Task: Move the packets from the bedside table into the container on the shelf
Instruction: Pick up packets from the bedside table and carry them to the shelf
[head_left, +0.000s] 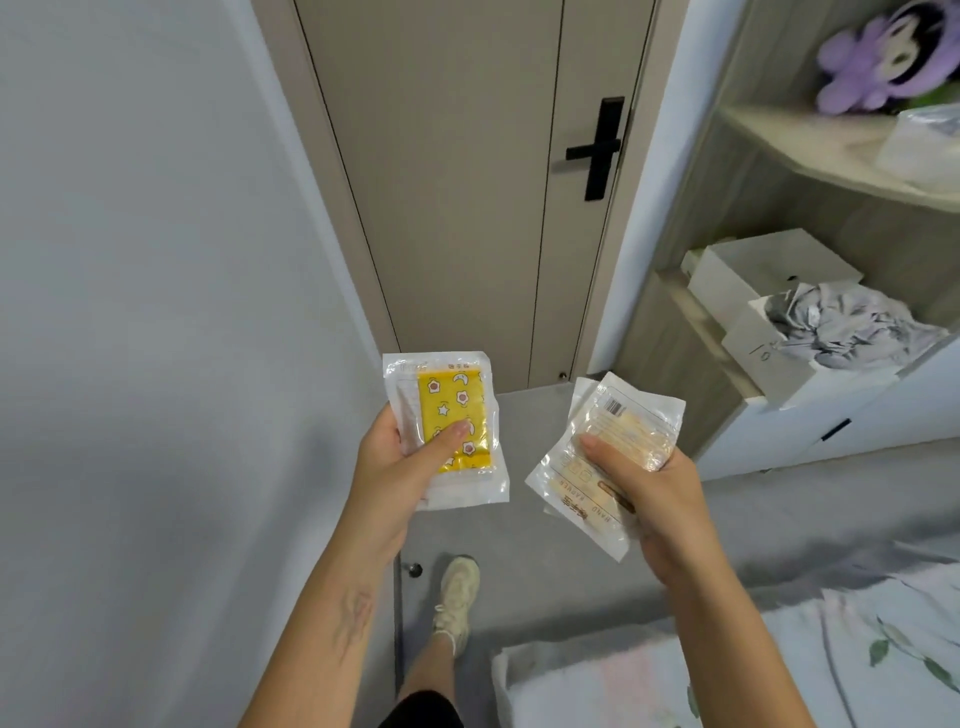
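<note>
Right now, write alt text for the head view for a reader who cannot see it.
Two hands each hold a clear packet above a grey floor: the left hand grips a yellow packet, the right hand a pale packet. A closed door stands ahead, and shelves with white boxes are on the right.

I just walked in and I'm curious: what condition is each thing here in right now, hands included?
Left hand: grips the yellow-patterned plastic packet, thumb on its front.
Right hand: grips the pale clear-wrapped packet, printed side up.
Both packets: sealed, held in the air.
Beige door: closed.
White box on the shelf: open, crumpled grey plastic inside.
</note>
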